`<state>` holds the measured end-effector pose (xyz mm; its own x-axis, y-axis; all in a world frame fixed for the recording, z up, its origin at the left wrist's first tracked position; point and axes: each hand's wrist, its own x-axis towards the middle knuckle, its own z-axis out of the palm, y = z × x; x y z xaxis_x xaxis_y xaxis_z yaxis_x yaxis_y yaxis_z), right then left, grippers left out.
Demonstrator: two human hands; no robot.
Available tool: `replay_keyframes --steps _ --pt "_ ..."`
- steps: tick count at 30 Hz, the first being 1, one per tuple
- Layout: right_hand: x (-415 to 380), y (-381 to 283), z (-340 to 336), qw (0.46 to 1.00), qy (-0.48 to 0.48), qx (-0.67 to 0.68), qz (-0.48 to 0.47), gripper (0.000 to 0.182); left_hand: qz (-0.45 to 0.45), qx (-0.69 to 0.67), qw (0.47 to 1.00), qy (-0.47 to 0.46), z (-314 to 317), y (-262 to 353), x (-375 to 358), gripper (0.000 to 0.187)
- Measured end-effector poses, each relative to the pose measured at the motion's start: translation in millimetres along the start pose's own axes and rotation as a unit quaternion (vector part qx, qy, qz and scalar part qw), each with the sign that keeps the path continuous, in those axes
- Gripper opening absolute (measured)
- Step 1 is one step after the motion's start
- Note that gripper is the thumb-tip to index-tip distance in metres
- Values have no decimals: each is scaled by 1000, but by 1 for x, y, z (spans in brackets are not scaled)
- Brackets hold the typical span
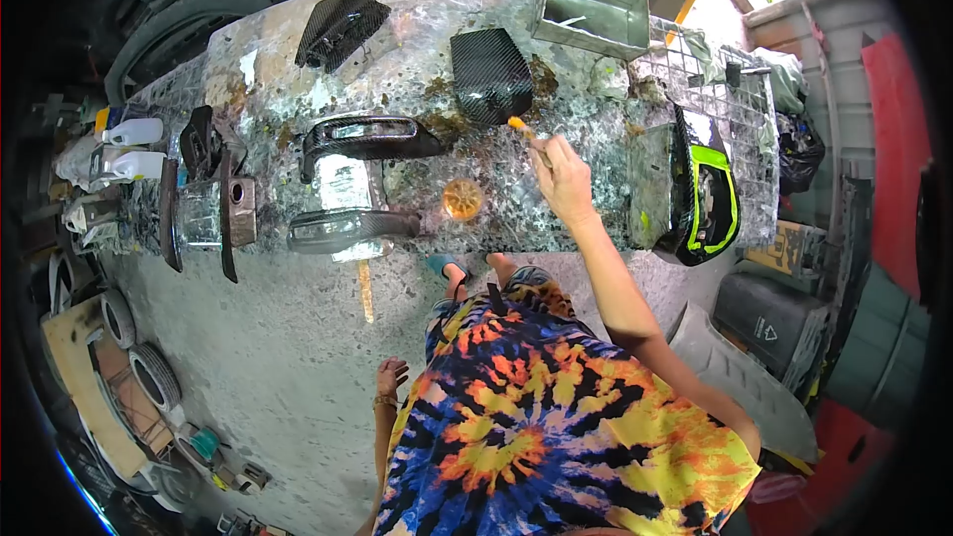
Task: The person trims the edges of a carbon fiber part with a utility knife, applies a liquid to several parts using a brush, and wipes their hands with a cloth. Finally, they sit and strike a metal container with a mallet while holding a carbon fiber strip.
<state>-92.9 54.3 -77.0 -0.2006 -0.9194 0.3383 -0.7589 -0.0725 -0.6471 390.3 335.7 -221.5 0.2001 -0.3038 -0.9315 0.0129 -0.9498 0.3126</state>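
My right hand (564,181) is closed around a small brush (518,126) with an orange-yellow tip. That tip is right at the lower edge of a glossy black carbon-fibre panel (490,72) lying on the workbench (596,154). Left of the hand, near the bench's front edge, stands a small clear cup (462,200) of amber liquid. My left hand (391,375) hangs low beside my body, fingers loosely apart and holding nothing.
More dark moulded parts lie on the bench: an angular carbon piece (341,30), a curved black one (367,136) and a frame edged in lime green (711,201). An open metal tray (591,15) sits at the back. White jugs (136,147) stand far left, tyres (154,377) below.
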Motion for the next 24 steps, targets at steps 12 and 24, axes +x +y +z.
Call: replay_keyframes --steps 12,24 --pt "14 1 21 999 7 -29 -20 12 12 -4 1000 -15 7 2 4 35" --pt "46 -16 20 997 54 1 -58 13 16 -6 1000 -5 -2 -2 16 36"
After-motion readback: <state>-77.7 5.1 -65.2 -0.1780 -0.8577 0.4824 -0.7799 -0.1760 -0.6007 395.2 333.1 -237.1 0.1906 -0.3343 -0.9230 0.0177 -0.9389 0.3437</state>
